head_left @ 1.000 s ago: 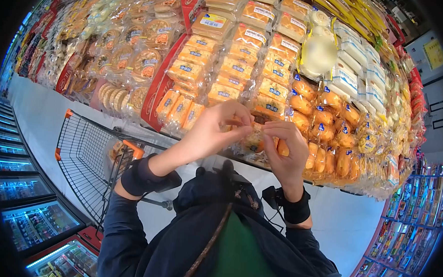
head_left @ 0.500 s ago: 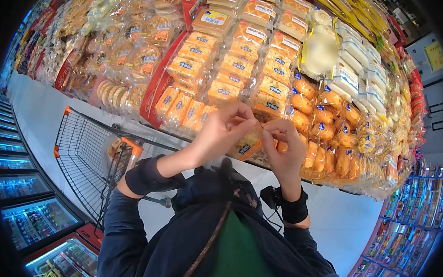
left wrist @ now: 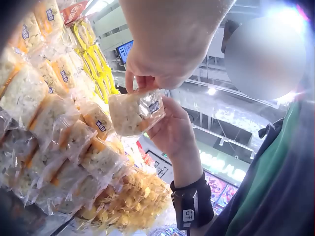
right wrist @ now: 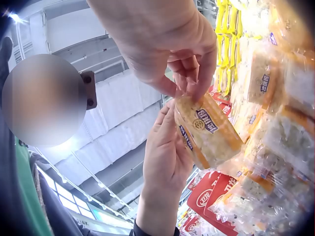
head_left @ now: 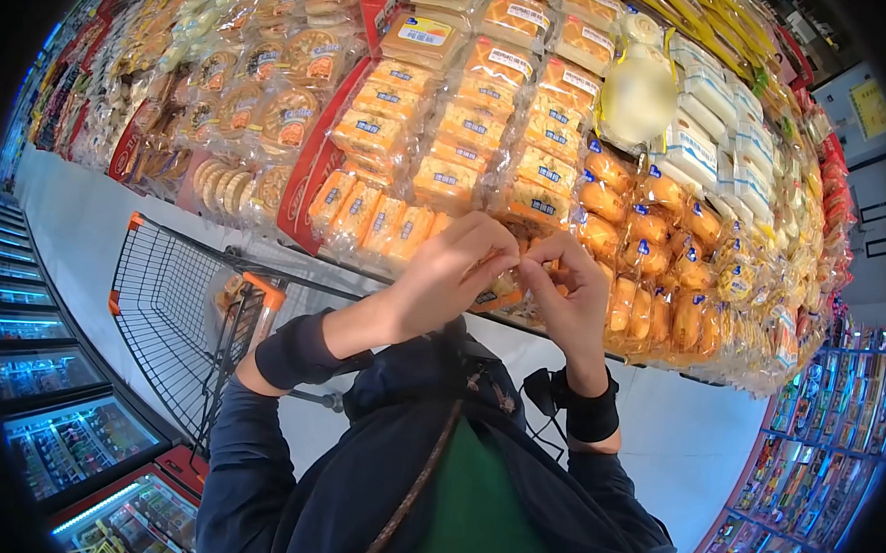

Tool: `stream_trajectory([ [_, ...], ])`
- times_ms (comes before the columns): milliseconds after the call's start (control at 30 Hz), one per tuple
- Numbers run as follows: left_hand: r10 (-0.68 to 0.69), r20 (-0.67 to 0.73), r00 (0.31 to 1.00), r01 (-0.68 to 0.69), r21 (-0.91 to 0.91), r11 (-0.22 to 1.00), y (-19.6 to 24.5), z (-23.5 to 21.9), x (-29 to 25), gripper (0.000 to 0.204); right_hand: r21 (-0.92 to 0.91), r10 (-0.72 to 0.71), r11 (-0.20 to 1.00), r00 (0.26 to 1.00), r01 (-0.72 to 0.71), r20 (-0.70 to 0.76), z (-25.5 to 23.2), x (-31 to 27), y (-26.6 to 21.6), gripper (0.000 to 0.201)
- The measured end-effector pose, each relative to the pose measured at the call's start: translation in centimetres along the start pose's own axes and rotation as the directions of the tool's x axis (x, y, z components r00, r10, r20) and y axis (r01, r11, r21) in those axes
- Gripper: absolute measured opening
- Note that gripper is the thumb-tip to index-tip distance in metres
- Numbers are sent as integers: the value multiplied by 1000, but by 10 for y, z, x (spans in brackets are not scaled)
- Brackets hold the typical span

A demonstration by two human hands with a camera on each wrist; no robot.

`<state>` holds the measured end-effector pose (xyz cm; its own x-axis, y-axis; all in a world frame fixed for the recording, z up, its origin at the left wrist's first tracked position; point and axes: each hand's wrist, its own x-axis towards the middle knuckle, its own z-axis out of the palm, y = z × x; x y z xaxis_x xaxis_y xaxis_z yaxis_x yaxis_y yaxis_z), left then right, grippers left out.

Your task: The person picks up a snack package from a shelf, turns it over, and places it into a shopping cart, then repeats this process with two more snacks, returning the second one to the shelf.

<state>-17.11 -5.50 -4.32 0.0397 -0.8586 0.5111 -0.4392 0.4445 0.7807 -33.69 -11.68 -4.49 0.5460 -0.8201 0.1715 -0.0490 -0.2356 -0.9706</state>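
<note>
Between my hands hangs a small packaged cracker or bread slice (right wrist: 211, 132), pale with specks, in a clear wrapper with orange edges and a blue label. In the head view only a corner of this packet (head_left: 499, 295) shows below the fingers. My left hand (head_left: 455, 282) pinches the wrapper's upper edge between thumb and fingers. Close beside it, my right hand (head_left: 570, 295) pinches the same edge, their fingertips nearly meeting. The left wrist view shows the packet's broad pale side (left wrist: 130, 115), with the right hand (left wrist: 172, 130) behind it.
A sloping display of wrapped baked goods (head_left: 458, 182) rises just beyond my hands, with red divider signs (head_left: 313, 185) and rows of golden buns (head_left: 644, 257). A wire shopping cart (head_left: 176, 303) stands at my left. Lit freezers (head_left: 78, 448) line the far left; stocked shelves (head_left: 815, 446) stand right.
The packet, swung down from the display's edge with its label showing, is now mostly hidden behind my left hand. Both hands have stayed close together, pinching its upper edge.
</note>
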Motion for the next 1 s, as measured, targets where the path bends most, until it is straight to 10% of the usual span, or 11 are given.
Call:
stream_trajectory([
  [433, -39, 135, 990, -25, 444, 896, 14, -4, -5, 55, 168, -45, 983, 980, 78, -192, -6, 2, 3, 6],
  [1000, 105, 228, 968, -189, 386, 903, -11, -26, -9, 61, 235, 184, 958, 981, -164, -66, -14, -8, 16, 14],
])
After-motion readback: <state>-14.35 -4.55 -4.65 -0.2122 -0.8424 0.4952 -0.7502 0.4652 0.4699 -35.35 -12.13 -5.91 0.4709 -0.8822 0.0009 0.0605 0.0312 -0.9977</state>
